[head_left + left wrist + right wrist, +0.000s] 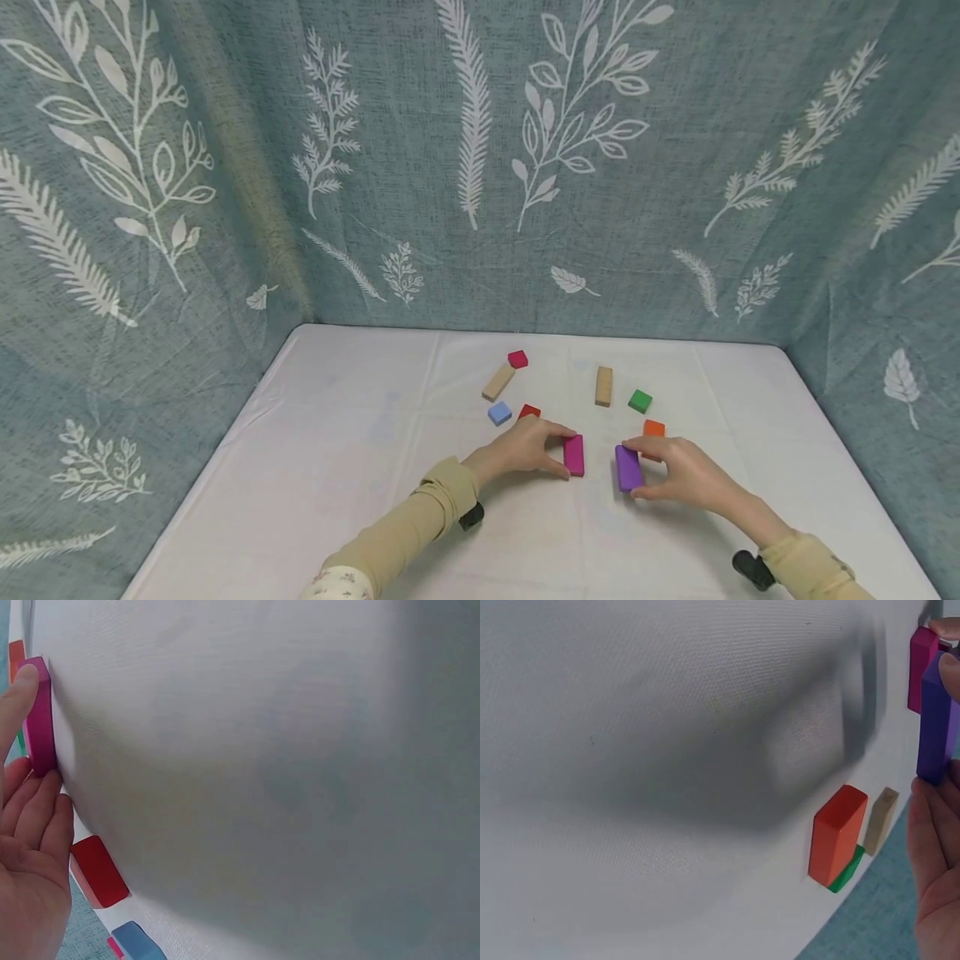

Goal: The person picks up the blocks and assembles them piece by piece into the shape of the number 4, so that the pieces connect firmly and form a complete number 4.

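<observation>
Near the middle of the table my left hand [523,446] pinches a magenta block [573,456] by its two ends, thumb at the near end and fingers at the far one. To its right, my right hand [690,477] grips a purple block [627,468] the same way, between thumb and fingertips. A gap separates the two long blocks, which stand roughly side by side. In the right wrist view the purple block [934,724] partly overlaps the magenta one. Behind the right hand's fingers sits an orange block [654,428], and a red block [529,411] is partly hidden by the left hand.
Farther back on the white-covered table [315,433] lie a blue block [499,413], two plain wooden blocks [498,382], a crimson block [517,359] and a green block [640,401]. A patterned blue-green curtain [420,208] hangs along the back and sides.
</observation>
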Motion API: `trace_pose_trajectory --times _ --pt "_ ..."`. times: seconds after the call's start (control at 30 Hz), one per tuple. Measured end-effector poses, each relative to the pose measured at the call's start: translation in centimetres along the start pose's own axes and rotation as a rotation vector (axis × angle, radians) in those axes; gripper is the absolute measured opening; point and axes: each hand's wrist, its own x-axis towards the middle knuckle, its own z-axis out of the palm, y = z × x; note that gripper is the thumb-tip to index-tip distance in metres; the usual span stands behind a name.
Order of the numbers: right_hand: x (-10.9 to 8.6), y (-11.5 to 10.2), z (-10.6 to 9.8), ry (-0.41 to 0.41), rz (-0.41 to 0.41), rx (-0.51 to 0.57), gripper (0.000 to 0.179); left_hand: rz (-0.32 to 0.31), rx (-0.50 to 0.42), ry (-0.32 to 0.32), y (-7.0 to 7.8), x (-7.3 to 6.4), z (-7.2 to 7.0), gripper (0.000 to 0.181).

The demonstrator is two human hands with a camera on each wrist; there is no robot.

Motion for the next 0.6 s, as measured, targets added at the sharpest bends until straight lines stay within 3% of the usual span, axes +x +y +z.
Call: trace_pose_trajectory --times 0.33,0.6 --pt "0.3 -0.4 0.2 0.023 -0.046 -0.007 0.061 0.002 -0.026 -0.006 0.2 -0.1 -0.3 0.061" --pt "0.7 -1.2 0.4 0.017 -0.060 0.050 0.060 -0.025 -0.051 -0.029 0.3 -0.1 -0.4 0.062"
